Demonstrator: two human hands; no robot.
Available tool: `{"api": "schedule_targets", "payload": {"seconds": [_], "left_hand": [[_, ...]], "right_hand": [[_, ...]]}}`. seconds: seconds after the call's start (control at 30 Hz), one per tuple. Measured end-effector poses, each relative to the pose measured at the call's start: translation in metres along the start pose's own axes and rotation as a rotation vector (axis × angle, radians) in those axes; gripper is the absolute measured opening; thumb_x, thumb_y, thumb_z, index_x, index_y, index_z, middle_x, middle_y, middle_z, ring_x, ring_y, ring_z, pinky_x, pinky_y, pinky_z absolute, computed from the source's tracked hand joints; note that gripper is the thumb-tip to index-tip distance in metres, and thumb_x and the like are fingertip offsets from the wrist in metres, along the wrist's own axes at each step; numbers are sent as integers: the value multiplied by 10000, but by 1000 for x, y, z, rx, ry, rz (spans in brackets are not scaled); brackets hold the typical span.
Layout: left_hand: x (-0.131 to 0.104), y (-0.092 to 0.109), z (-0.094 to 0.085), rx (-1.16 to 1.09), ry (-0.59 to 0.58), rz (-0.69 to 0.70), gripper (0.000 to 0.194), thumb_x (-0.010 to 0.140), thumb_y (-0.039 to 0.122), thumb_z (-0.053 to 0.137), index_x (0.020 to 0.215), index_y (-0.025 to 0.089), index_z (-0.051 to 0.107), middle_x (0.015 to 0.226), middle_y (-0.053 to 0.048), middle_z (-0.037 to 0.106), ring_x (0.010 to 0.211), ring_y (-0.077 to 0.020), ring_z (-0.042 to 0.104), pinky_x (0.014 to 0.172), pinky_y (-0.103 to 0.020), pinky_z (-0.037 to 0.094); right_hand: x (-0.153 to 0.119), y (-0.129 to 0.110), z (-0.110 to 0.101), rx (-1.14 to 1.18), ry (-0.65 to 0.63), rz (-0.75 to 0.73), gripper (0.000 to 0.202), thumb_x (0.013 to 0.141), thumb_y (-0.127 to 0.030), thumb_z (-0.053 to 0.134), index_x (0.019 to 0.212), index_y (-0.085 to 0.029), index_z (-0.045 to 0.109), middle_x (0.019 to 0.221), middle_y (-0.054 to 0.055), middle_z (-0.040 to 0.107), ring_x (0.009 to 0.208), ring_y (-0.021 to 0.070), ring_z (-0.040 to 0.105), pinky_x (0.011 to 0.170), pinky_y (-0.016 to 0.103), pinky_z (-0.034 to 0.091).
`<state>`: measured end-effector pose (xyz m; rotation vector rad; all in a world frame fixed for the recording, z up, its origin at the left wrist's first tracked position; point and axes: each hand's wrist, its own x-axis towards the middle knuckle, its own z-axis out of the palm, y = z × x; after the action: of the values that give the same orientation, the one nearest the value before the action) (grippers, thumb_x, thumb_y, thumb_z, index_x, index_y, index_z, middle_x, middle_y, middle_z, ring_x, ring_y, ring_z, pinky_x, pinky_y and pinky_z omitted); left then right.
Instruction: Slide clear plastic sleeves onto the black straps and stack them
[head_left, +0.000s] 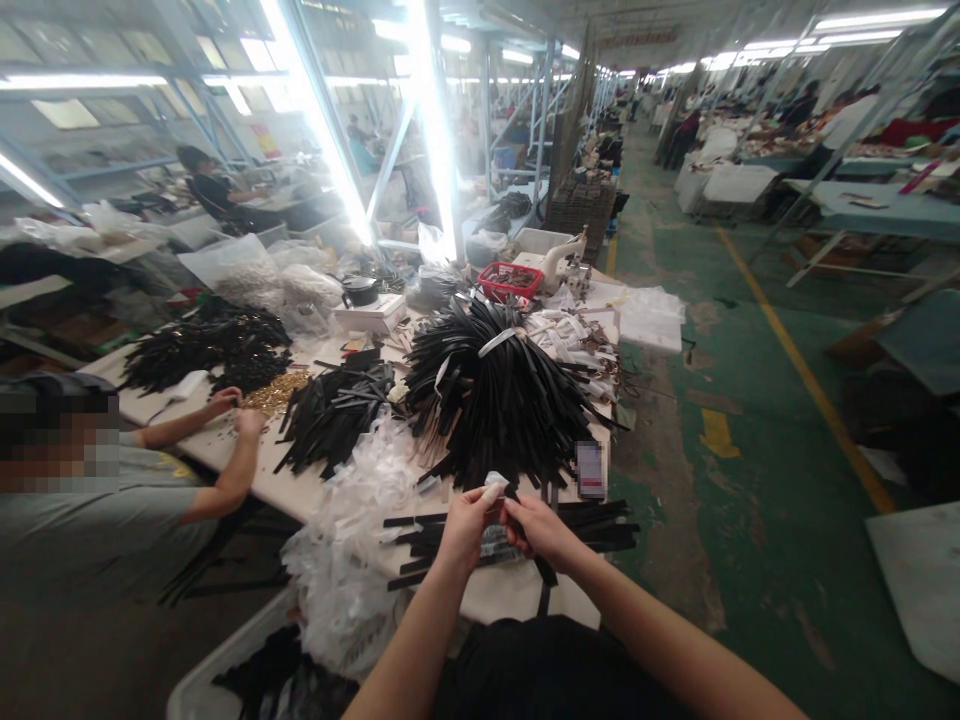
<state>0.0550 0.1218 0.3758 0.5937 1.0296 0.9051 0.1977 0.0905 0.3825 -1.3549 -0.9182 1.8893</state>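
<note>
My left hand point(466, 518) is closed in a pinch, with a small whitish piece point(495, 481), perhaps film or paper, at its thumb and fingertips. Close beside it, my right hand point(534, 526) has its fingers closed around a black strap point(546, 572), whose lower part hangs below the hand. The fingertips of both hands nearly meet. Under them, a row of loose black straps point(600, 524) lies across the table edge. Just beyond is a large bundle of black straps point(517, 410), tied with a white band point(496, 342).
A phone point(591, 470) lies right of the bundle. Crumpled clear plastic point(337, 550) spills over the table's left edge, above a bin point(187, 690). At left, a co-worker point(112, 530) handles small parts near gold pieces point(281, 392). A red basket point(511, 280) stands farther back.
</note>
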Motion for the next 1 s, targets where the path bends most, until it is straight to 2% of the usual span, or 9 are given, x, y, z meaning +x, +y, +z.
{"api": "schedule_targets", "payload": {"seconds": [0.23,0.3,0.4,0.47,0.53,0.67,0.83,0.9,1.0], "left_hand": [[-4,-10,-1,69,-147,-70,432,755,518,797,670,103,710,463,-10,552,417,-137,556,468,-245,415],[-2,-4,-4,56,-99,-42,402,733,489,822,699,101,721,503,-20,592,453,-143,584,493,-248,439],[0,16,-10,-53,106,108,358,684,430,866,798,109,755,742,-80,729,654,-164,672,640,-261,517],[-4,27,-12,-102,203,190,352,668,405,878,832,114,767,858,-99,757,767,-177,693,720,-269,534],[-12,29,-11,-79,194,179,349,670,402,877,833,112,769,832,-95,753,727,-174,685,683,-270,535],[-33,24,-1,-2,35,97,314,727,414,836,774,115,754,614,-37,671,511,-136,593,540,-262,489],[-38,45,-2,-128,236,286,245,700,337,855,826,144,772,825,-66,756,731,-159,680,723,-266,533],[-40,47,-1,-97,203,256,256,716,364,843,812,140,763,764,-55,740,637,-149,658,642,-263,521],[-48,36,3,14,39,142,302,767,424,801,739,135,719,571,-6,633,447,-121,556,491,-249,445]], "right_hand": [[-3,-4,-4,-5,-100,41,369,945,-519,499,843,-171,573,547,-36,550,371,73,372,360,183,242],[-4,-4,-5,-1,-102,28,354,913,-518,563,878,-167,587,601,-22,597,417,89,459,402,193,328],[-7,-6,-5,-95,-80,-100,339,871,-499,658,858,-163,613,708,16,675,589,146,624,561,244,478],[-10,-8,-3,-211,-52,-206,358,912,-507,614,801,-167,620,705,28,686,623,168,652,615,269,504],[-12,-13,2,-288,-2,-271,412,964,-527,528,764,-176,612,666,28,673,567,165,636,585,271,494],[-18,-23,11,-282,71,-334,433,999,-529,458,772,-188,599,675,34,675,550,170,629,564,275,481],[-30,-30,17,-396,-5,-391,318,987,-424,524,802,-195,644,754,44,727,712,198,674,725,302,499],[-31,-31,20,-382,14,-366,328,994,-414,502,776,-198,620,703,32,703,613,182,648,653,294,490],[-28,-32,23,-333,88,-359,355,1001,-432,484,748,-202,579,629,13,651,532,162,605,595,282,472]]}}
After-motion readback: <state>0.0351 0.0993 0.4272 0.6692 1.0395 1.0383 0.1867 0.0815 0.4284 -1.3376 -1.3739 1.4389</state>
